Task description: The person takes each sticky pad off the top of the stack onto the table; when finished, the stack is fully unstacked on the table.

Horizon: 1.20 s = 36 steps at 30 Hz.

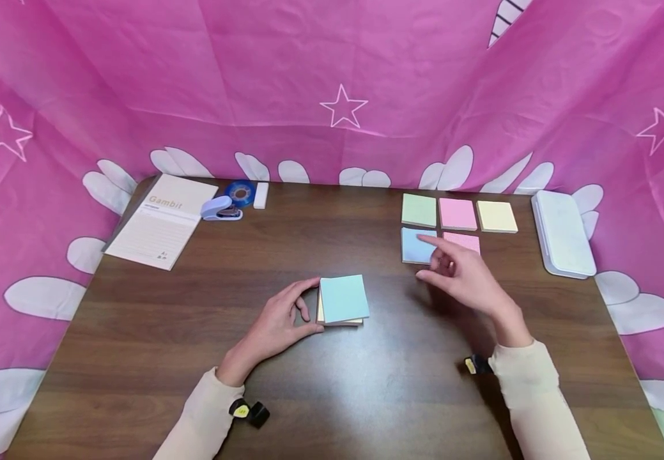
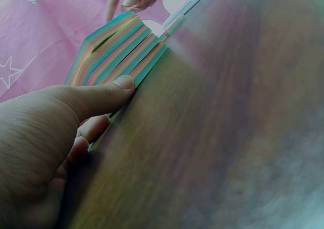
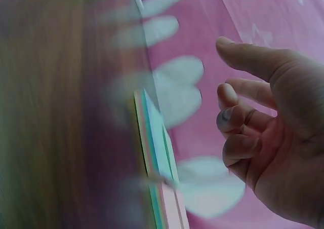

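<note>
Dark wood tabletop (image 1: 193,332) fills the head view, hemmed in by pink cloth (image 1: 332,76). At its middle lies a stack of sticky notes (image 1: 341,300) with a pale blue sheet on top; the left hand (image 1: 277,326) clasps the stack's left edge between thumb and fingers. The right hand (image 1: 464,275) hovers empty, fingers loosely spread, above a blue note pad (image 1: 415,246) in a group of pads: green (image 1: 419,209), pink (image 1: 457,213), yellow (image 1: 496,216). A white case (image 1: 562,233) lies at the right; a booklet (image 1: 162,220), stapler (image 1: 220,209) and tape roll (image 1: 241,191) at the far left. The left wrist view shows the thumb (image 2: 101,94) pressed on the stack's striped, fanned edge (image 2: 119,49). The right wrist view, blurred, shows curled fingers (image 3: 238,122) holding nothing. It looks like sorting notes by colour; the next move probably calls for peeling the top sheet while the stack stays steadied.
</note>
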{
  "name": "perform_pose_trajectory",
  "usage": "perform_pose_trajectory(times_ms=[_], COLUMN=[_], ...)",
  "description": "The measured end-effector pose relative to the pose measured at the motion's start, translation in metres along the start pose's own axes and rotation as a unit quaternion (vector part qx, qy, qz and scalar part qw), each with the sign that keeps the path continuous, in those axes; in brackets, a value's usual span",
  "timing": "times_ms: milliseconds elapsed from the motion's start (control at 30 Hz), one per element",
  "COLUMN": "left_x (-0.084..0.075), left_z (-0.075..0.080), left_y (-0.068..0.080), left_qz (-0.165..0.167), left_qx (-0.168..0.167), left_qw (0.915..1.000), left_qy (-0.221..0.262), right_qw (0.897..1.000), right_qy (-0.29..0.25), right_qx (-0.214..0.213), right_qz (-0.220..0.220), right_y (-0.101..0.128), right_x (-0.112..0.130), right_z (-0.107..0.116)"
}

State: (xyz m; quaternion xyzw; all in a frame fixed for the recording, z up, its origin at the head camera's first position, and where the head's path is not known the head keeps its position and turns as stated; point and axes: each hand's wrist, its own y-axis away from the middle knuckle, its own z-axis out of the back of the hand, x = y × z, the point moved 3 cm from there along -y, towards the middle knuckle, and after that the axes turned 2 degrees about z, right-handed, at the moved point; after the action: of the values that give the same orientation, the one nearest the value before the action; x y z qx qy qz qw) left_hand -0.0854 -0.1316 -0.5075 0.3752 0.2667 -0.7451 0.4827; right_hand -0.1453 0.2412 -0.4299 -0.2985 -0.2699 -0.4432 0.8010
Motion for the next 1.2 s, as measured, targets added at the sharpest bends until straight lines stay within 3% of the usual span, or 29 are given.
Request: perform_pose_trajectory(times_ms=[133,267,400,533,767,900,1200], left_x=[0.0,0.001,0.003,0.003,0.001,0.002,0.002], left_z=[0.0,0.001,0.001,0.001,0.003,0.002,-0.001], left_y=[0.0,0.0,0.0,0.0,0.0,-0.001,-0.001], left_qz=[0.003,0.003,0.002,0.004,0.004,-0.011,-0.022], left_qx=[0.001,-0.003,-0.005,-0.003,-0.005,-0.011,-0.014], left_qw=[1.0,1.0,1.0,1.0,0.9999,0.9998,0.9996], left_qy=[0.0,-0.001,-0.002,-0.004,-0.008,-0.008,-0.011], right_qw=[0.999,0.997,0.994,0.991,0.994,0.997,0.999], right_qy=[-0.011,0.015,0.07,0.088,0.063,0.031,-0.001], right_qx=[0.032,0.066,0.084,0.098,0.086,0.076,0.049], right_qz=[0.031,0.044,0.018,-0.009,-0.01,-0.008,-0.013], right_y=[-0.004,-0.005,-0.005,-0.004,-0.004,-0.004,0.004], right_x=[0.022,0.044,0.054,0.056,0.056,0.055,0.046], right_z=[-0.03,-0.064,-0.089,-0.104,-0.11,-0.109,-0.087])
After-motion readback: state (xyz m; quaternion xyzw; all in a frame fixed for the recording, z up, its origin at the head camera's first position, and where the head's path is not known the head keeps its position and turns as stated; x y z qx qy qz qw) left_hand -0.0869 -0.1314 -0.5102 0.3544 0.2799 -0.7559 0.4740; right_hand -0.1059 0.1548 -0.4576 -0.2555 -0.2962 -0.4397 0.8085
